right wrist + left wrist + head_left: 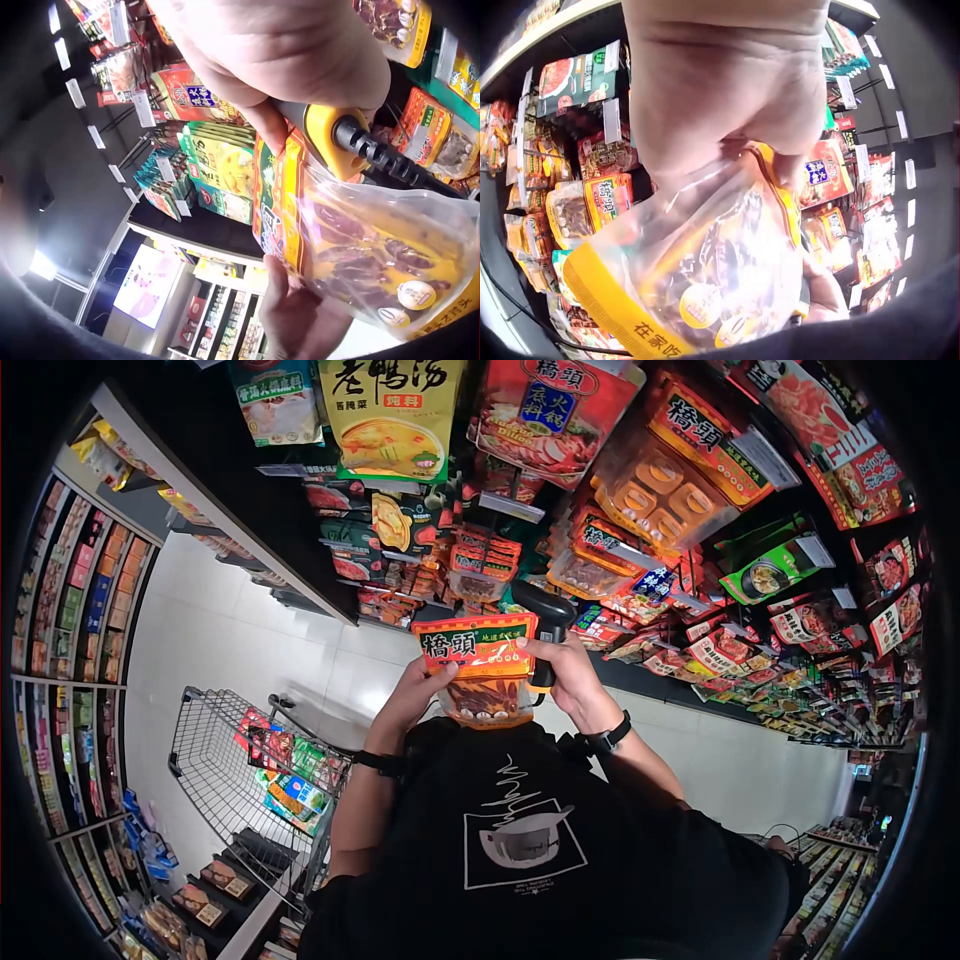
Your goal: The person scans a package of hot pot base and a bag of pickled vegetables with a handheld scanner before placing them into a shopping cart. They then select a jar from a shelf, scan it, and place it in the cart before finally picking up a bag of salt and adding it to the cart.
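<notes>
A red and yellow food packet with a clear lower window is held upright before the chest. Dark reddish pieces and round white labels show through the window in the right wrist view. My left hand pinches its left edge, thumb on the front. On the other side, my right hand grips a black and yellow handheld scanner with a coiled cord, while its thumb presses the packet's upper right front. The scanner's black head rises above the packet in the head view.
Hanging packets, including a yellow one and a red one, fill the rack ahead. A wire shopping cart with several packets stands at the left on pale floor tiles. Stocked shelves line the far left.
</notes>
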{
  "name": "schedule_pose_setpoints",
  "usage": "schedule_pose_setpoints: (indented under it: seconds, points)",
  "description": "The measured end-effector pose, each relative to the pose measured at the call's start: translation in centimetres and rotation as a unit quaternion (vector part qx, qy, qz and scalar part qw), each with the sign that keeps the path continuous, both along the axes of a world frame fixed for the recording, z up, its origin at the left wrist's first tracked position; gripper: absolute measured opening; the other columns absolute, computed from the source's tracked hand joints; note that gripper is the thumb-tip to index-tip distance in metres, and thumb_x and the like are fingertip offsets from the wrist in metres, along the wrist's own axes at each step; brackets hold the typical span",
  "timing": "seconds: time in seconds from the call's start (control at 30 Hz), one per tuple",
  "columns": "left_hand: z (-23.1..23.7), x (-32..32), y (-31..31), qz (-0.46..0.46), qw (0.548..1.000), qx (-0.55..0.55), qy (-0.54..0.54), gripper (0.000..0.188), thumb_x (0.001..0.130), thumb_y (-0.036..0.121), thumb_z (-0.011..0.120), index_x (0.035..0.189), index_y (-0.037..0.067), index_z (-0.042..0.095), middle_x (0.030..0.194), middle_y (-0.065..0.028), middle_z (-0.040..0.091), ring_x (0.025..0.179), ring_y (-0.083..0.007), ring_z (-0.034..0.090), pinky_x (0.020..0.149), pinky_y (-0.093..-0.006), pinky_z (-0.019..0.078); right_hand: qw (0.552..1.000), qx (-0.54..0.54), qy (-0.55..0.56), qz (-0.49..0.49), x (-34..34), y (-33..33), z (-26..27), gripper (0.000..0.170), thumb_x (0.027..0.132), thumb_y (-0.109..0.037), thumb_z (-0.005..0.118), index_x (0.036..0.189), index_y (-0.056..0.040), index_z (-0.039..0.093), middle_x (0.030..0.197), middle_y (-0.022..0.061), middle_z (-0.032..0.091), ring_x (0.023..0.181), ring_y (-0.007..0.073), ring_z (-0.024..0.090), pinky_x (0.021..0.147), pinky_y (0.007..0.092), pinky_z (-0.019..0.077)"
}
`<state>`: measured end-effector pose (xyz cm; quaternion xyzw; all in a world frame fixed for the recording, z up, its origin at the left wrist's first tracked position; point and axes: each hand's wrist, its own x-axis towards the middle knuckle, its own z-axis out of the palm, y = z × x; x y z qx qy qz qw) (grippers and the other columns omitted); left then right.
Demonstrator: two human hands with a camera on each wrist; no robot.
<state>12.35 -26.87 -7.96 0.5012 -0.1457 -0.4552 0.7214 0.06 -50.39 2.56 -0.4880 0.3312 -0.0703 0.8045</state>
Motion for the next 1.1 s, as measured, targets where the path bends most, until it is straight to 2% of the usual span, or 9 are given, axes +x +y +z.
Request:
schedule_pose_setpoints:
  seconds: [0.1,0.17,0.37,0.47,0.63,0.87,0.97,1.07,1.1]
  points:
    - [0.1,1.2,-0.5,0.066,0.998,0.024,-0.002,0.037,0.109,0.027,0.069,0.136,0.001,0.067,0.128,-0.0046,0.073,0.117,-0.0133,0.067,0.105,-0.0327,0.0521,1.000,0.016,0.021,-0.014,1.9,0.3,-1.2,0.038,0.093,-0.001,0.079,0.127,-0.0043,0.063,0.110,0.0047,0.073,0.094,0.0146,0.072,0.080,0.0322,0.0601]
    - [0.7,1.8,-0.7,0.105,0.994,0.032,-0.026,0.033,0.110,0.025,0.067,0.132,0.000,0.067,0.125,-0.0051,0.074,0.112,-0.0121,0.068,0.101,-0.0312,0.0537,0.998,0.044,0.049,-0.014,2.8,0.5,-1.7,0.034,0.094,-0.003,0.080,0.124,-0.0054,0.065,0.107,0.0042,0.074,0.091,0.0139,0.072,0.077,0.0313,0.0590]
    - [1.3,3.9,-0.7,0.132,0.990,0.049,-0.030,0.032,0.109,0.024,0.068,0.131,0.000,0.068,0.122,-0.0065,0.075,0.108,-0.0119,0.070,0.097,-0.0306,0.0567,0.997,0.023,0.071,-0.022,5.5,0.0,-2.2,0.024,0.094,-0.008,0.082,0.115,-0.0072,0.069,0.097,0.0013,0.073,0.080,0.0109,0.068,0.067,0.0276,0.0526]
    - [1.2,4.8,-0.8,0.135,0.989,0.056,-0.017,0.033,0.108,0.026,0.070,0.130,0.001,0.070,0.122,-0.0053,0.076,0.110,-0.0112,0.069,0.100,-0.0301,0.0538,0.998,0.007,0.070,-0.006,6.8,-0.7,-2.2,0.018,0.096,-0.008,0.080,0.111,-0.0068,0.070,0.091,-0.0008,0.071,0.075,0.0095,0.065,0.066,0.0273,0.0510]
    - [1.6,5.8,-2.3,0.150,0.986,0.069,-0.015,0.035,0.108,0.026,0.070,0.131,-0.001,0.069,0.120,-0.0067,0.077,0.107,-0.0122,0.071,0.097,-0.0300,0.0563,0.998,0.006,0.053,0.035,8.2,-2.7,-2.7,0.014,0.098,-0.008,0.079,0.109,-0.0065,0.071,0.090,-0.0021,0.069,0.074,0.0080,0.063,0.068,0.0270,0.0517]
    - [0.5,5.3,-5.8,0.162,0.981,0.104,-0.031,0.035,0.105,0.026,0.074,0.126,-0.001,0.071,0.116,-0.0075,0.078,0.105,-0.0125,0.072,0.094,-0.0297,0.0574,0.999,-0.015,0.037,0.035,8.1,-6.5,-3.8,0.013,0.096,-0.004,0.079,0.103,-0.0053,0.069,0.088,-0.0007,0.068,0.071,0.0086,0.061,0.067,0.0275,0.0499]
    - [0.3,5.3,-6.6,0.133,0.980,0.136,-0.057,0.036,0.101,0.024,0.080,0.126,-0.001,0.072,0.114,-0.0070,0.078,0.103,-0.0123,0.071,0.093,-0.0290,0.0572,0.996,-0.056,0.030,0.060,7.4,-8.2,-4.8,0.015,0.093,-0.001,0.079,0.100,-0.0047,0.067,0.088,0.0006,0.068,0.070,0.0096,0.061,0.068,0.0285,0.0492]
    - [-0.6,5.5,-6.7,0.114,0.981,0.134,-0.087,0.037,0.096,0.019,0.085,0.124,-0.001,0.072,0.113,-0.0062,0.078,0.102,-0.0118,0.071,0.092,-0.0287,0.0570,0.993,-0.055,0.038,0.098,6.2,-9.8,-6.5,0.017,0.091,0.001,0.080,0.099,-0.0045,0.066,0.087,0.0014,0.068,0.071,0.0106,0.062,0.068,0.0293,0.0490]
    - [-0.9,5.7,-7.0,0.122,0.983,0.121,-0.061,0.035,0.093,0.012,0.086,0.122,-0.001,0.073,0.112,-0.0061,0.078,0.102,-0.0114,0.071,0.091,-0.0289,0.0571,0.993,-0.066,0.038,0.095,6.1,-9.8,-6.1,0.018,0.091,0.000,0.081,0.099,-0.0038,0.066,0.086,0.0015,0.068,0.072,0.0101,0.061,0.069,0.0295,0.0489]
